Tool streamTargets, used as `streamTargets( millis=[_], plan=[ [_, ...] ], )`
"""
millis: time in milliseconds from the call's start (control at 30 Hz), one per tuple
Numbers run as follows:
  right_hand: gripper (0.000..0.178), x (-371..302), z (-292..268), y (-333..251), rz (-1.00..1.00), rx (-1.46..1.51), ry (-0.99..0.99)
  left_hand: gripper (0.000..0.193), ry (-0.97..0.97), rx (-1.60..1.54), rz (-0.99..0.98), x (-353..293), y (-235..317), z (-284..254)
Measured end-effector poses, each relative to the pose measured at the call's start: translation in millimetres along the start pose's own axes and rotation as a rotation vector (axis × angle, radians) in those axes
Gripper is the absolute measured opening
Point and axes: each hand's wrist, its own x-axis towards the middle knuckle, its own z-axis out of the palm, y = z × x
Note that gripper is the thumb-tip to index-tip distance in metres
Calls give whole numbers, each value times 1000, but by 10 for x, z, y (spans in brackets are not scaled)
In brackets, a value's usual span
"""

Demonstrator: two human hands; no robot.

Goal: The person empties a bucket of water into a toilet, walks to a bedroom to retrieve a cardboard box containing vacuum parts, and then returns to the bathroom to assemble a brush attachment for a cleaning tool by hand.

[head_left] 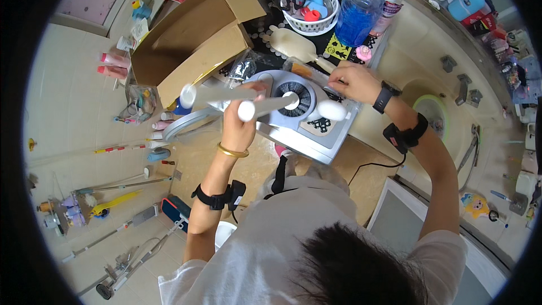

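My left hand (240,121) is closed round a white rod (217,95) with a rounded end. A second white rod (268,106) rises from a round grey-lilac holder (275,120) ringed inside with dark bristles. Beside the holder stands a white rounded knob (332,110). My right hand (357,83) has its fingers drawn together at the holder's far right, by a strip of clear plastic; what they pinch, if anything, is hidden. Just beyond these fingers lies a beige paddle-shaped thing with a handle (293,44).
An opened cardboard box (186,45) stands at the far left. A white basket (312,24) of small bottles and scissors, and a blue-capped jug (358,14), stand at the back. To the right is a bathtub (406,51); a cable (367,165) hangs from my right armband.
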Motion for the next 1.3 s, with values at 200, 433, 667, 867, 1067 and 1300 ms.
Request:
streamTargets(
  millis=[200, 433, 667, 867, 1067, 1300],
  plan=[
    [26, 13, -30, -105, 72, 127, -72, 16, -8, 17, 146, -239, -150, -112],
    [20, -7, -89, -165, 66, -161, -94, 11, 44, 122, 7, -322, -37, -187],
    [21, -328, -480, 25, 399, 973, -123, 12, 82, 28, 14, -301, -56, -154],
    [25, -489, -557, -99, 485, 1074, -52, 17, 68, -3, 55, -97, -56, -56],
    [22, -561, -473, -173, 307, 976, -7, 30, -26, -83, -26, -46, -95, -81],
    [29, -595, -237, -148, 302, 1303, 176, 39, -90, -98, -79, -182, -244, -173]
  ],
)
